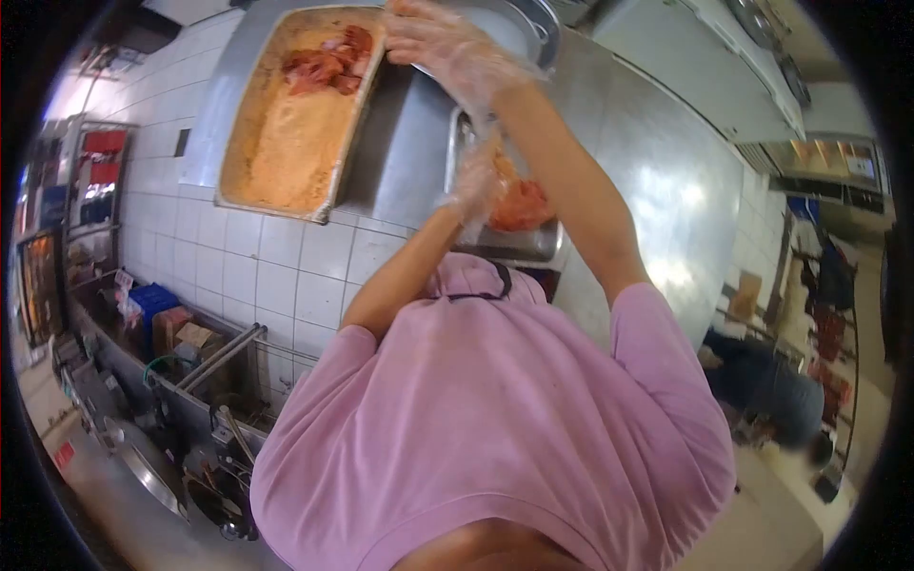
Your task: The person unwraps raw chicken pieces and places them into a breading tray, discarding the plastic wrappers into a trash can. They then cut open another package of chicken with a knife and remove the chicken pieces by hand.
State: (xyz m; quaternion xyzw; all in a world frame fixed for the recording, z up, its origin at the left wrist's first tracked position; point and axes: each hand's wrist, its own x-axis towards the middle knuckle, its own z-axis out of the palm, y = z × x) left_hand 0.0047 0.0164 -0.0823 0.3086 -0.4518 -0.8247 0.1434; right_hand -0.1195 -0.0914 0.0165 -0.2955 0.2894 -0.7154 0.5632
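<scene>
My right hand [447, 52], in a clear plastic glove, reaches across to the upper middle with its fingers stretched out. Its fingertips are by the right rim of a large deep tray [228, 181] of orange-tan powder [295, 143]. Pieces of reddish raw meat [328, 62] lie on the powder at the far end. My left hand [476, 181], also gloved, is over the left side of a smaller metal tray [533, 249], beside more reddish-orange meat [522, 206]. Its fingers are blurred and partly hidden, so I cannot tell whether they grip anything.
Beneath and beyond my right hand stands a round metal bowl [543, 33]. A steel worktop [657, 152] runs to the right. At lower left are a sink with a blue container [150, 305] and several pans [152, 466]. A person in dark clothing [771, 390] is at the right.
</scene>
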